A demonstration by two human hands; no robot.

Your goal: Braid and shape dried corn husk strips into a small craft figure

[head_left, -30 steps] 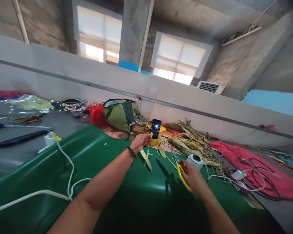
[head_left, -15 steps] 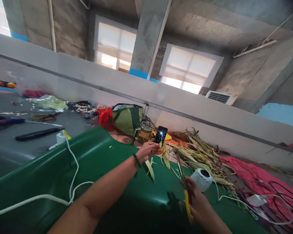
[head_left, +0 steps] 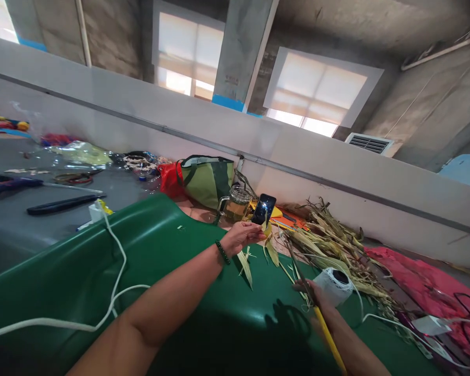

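My left hand (head_left: 243,236), a beaded bracelet at its wrist, pinches a small strip of pale corn husk (head_left: 265,225) in front of an upright phone (head_left: 265,208). My right hand (head_left: 320,298) is closed around yellow-handled scissors (head_left: 328,335), whose blades point up and away from me; the fingers are partly blurred. Loose husk pieces (head_left: 246,270) lie on the green mat (head_left: 203,292) below my left hand. Just beyond my right hand is a white spool of thread (head_left: 334,286).
Dried corn husks (head_left: 337,245) are heaped behind the spool. A glass jug (head_left: 235,206) stands by a green bag (head_left: 207,180). White cords (head_left: 55,325) cross the mat at left. A glue gun (head_left: 15,184) lies on the grey surface; pink cloth (head_left: 419,279) is at right.
The view has shifted slightly, dipping and turning. My right hand has turned the scissors, so the yellow handle now slants down to the right. My left hand keeps its pinch on the husk strip.
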